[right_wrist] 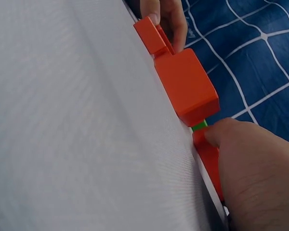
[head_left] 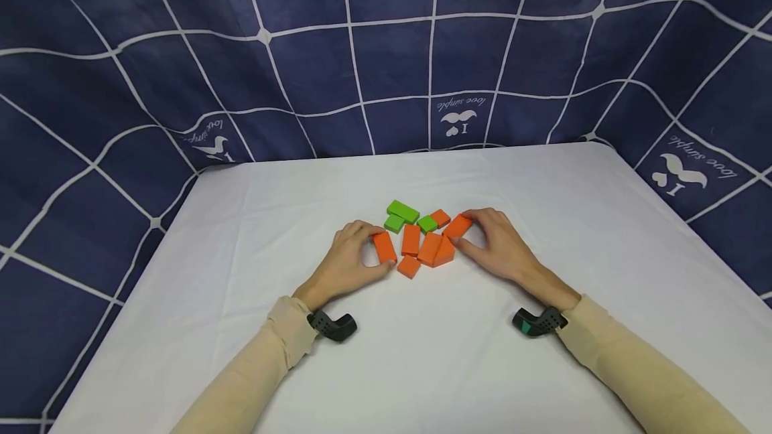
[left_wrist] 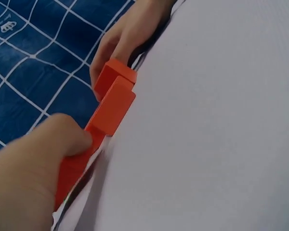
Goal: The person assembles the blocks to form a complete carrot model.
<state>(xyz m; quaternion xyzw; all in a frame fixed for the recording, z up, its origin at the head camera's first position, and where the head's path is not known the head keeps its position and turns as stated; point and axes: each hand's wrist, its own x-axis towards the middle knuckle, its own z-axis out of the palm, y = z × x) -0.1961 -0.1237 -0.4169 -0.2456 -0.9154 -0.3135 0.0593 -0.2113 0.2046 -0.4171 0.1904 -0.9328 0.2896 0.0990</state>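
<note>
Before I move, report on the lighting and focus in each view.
Head: soft, even light on the white fabric tablecloth, no harsh glare; left wrist: the tablecloth looks greyer, and the person's near left fingers look slightly blurred; right wrist: the tablecloth darkens toward the bottom, while the smooth orange block looks fairly crisp.

- The counter is white, its surface faintly creased.
- Around its middle lies a loose cluster of blocks.
- At the cluster's far side are a long green block and, just in front, a short green block.
- Right of these, a small green block lies beside the far orange block.
- The near orange block lies closest to the front.
</note>
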